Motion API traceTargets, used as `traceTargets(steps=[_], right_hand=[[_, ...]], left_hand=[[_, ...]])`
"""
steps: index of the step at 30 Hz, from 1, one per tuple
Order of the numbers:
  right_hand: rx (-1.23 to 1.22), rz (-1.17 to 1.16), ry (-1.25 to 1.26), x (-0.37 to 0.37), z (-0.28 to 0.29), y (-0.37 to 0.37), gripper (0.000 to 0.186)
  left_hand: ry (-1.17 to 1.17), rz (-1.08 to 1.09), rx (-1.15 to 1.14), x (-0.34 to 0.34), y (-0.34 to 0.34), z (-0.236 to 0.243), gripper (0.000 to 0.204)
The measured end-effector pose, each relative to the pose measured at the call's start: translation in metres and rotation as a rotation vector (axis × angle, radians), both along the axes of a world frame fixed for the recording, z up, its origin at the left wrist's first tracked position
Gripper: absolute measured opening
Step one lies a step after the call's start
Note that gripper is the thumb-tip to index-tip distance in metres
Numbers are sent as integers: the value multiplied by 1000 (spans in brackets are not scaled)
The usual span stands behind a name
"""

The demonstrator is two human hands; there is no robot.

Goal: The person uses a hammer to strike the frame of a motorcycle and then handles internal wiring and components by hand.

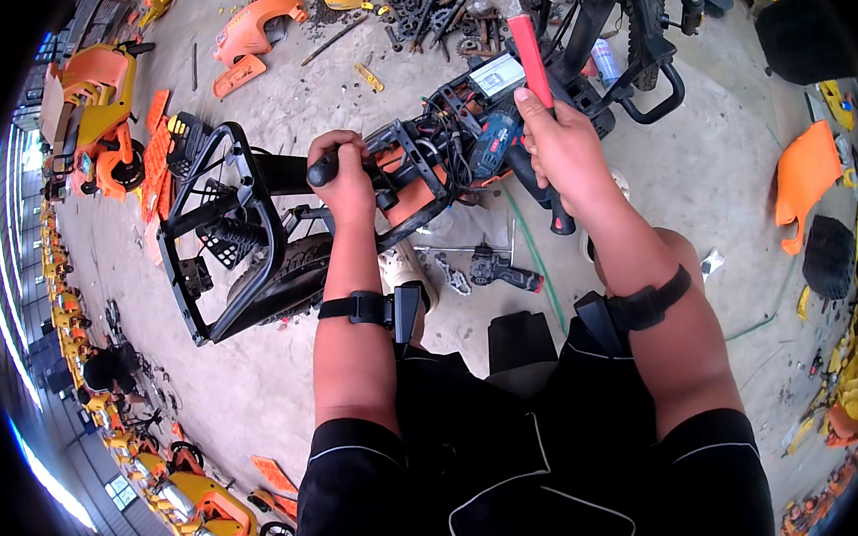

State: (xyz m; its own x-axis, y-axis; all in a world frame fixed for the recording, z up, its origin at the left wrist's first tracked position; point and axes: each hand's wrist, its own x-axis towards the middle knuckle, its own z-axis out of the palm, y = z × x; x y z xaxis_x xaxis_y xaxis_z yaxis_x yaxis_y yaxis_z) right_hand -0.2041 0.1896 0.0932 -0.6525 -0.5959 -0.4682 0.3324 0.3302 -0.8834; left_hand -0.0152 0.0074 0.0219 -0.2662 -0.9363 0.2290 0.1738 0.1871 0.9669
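My right hand (566, 150) is wrapped around the red handle of a claw hammer (531, 55), its metal head raised away from me. My left hand (345, 187) is closed on a black-handled tool (323, 169). The handle's rounded end pokes out to the left of the fist; I cannot tell the tool's kind. Under both hands lies a stripped black scooter frame (272, 194), with orange panels and loose wiring (455, 139) in its middle. A blue and black power drill (496, 146) rests on the frame just left of my right hand.
A second drill (500, 270) lies on the concrete floor near my feet. Metal parts (443, 21) are heaped at the far side. An orange fender (262, 28) lies far left, another orange panel (805, 184) at right. Yellow scooters (95, 102) line the left. A green line (536, 256) crosses the floor.
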Motion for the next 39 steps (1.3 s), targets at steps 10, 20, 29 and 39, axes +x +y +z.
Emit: traceTargets(steps=[10, 20, 29, 39], right_hand=[[29, 126, 19, -11, -2, 5, 43], [55, 91, 2, -20, -2, 13, 44], [111, 140, 39, -17, 0, 12, 47], [52, 201, 169, -13, -8, 6, 36]], left_hand=[[-9, 40, -26, -8, -4, 9, 13], [57, 67, -51, -12, -14, 6, 12], [42, 53, -42, -11, -13, 8, 14], [68, 44, -46, -12, -11, 12, 10]])
